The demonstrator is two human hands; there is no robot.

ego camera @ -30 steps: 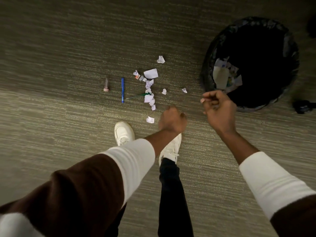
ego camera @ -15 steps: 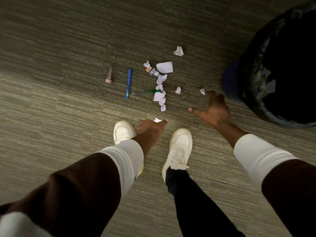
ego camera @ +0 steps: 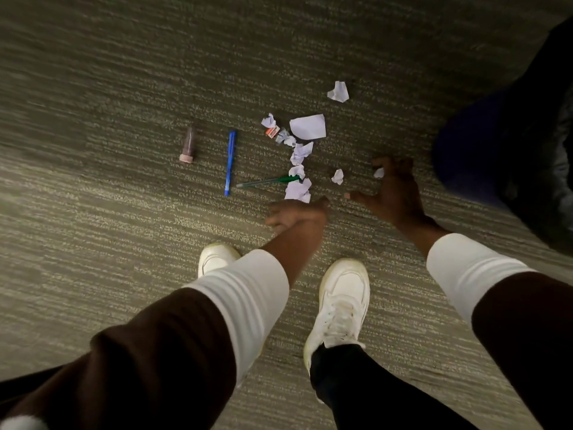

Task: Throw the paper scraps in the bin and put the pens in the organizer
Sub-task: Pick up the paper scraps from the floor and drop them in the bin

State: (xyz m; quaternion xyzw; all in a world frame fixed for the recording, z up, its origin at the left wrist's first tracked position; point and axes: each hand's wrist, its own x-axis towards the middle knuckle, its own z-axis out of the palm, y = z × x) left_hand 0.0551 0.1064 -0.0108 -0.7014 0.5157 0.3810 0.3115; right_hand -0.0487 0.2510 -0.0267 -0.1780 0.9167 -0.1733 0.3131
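Several white paper scraps lie on the carpet: a large flat one (ego camera: pixel 308 127), a crumpled one (ego camera: pixel 338 92) farther off, and a chain of small ones (ego camera: pixel 299 190). A blue pen (ego camera: pixel 230 162) and a green pen (ego camera: pixel 269 181) lie left of them. My left hand (ego camera: pixel 296 214) is curled closed just short of the nearest scraps; the scrap it touched is out of sight. My right hand (ego camera: pixel 395 189) is spread low, its fingertips on a small scrap (ego camera: pixel 379 172). The black-lined bin (ego camera: pixel 539 156) is at the right edge. No organizer is in view.
A short brown tube with a pink end (ego camera: pixel 188 145) lies left of the blue pen. A small orange-and-white item (ego camera: pixel 272 131) sits among the scraps. My white shoes (ego camera: pixel 341 299) stand on the grey-green carpet (ego camera: pixel 108 212) just behind my hands.
I have bent lower and moved left, so the bin slid to the right edge. My left hand closed over the scrap by my shoe and moved forward. My right hand left the bin for the small scrap.
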